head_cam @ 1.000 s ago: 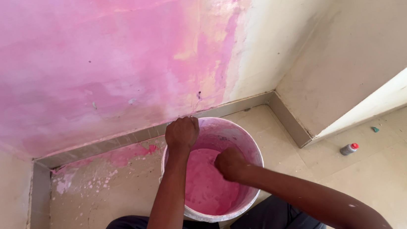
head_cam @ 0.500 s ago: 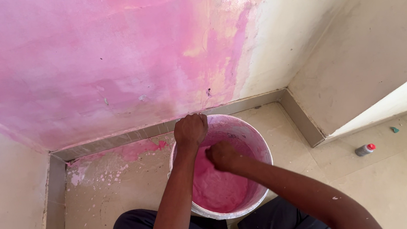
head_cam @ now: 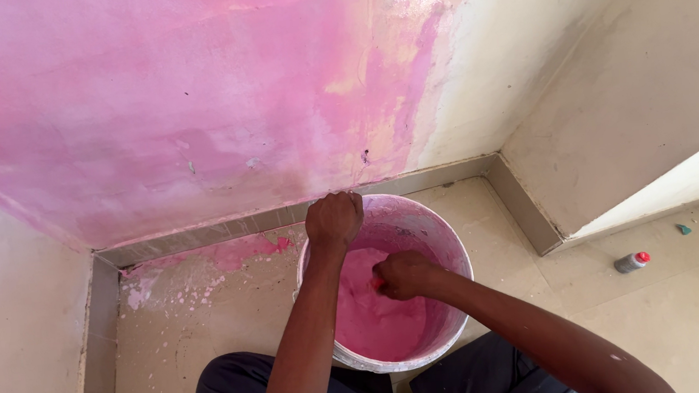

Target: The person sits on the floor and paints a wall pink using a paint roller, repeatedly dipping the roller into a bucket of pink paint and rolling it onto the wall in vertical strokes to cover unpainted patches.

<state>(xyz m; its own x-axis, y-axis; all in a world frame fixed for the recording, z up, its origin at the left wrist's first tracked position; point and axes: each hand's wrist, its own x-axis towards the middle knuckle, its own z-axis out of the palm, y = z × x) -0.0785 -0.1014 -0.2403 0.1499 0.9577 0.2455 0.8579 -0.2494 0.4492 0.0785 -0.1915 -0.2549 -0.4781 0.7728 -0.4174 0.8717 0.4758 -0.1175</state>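
View from above of a person crouched over a round white bucket [head_cam: 443, 239] that stands upright on the tiled floor [head_cam: 209, 338], mouth facing up, just beside the skirting [head_cam: 224, 228] of a pink-painted wall [head_cam: 187, 109]; the bucket holds pink paint [head_cam: 370, 323] and its inner wall is smeared pink. Left hand [head_cam: 334, 220]: fingers curled shut over the far rim of the bucket. Right hand [head_cam: 406, 274]: inside the bucket above the paint, fingers closed round a small red-tipped object [head_cam: 377, 283], mostly hidden, so its long axis cannot be told. Pink splashes [head_cam: 227, 255] lie on the floor left of the bucket; a small grey bottle with a red cap [head_cam: 632, 261] lies on its side well to the right, cap pointing right.
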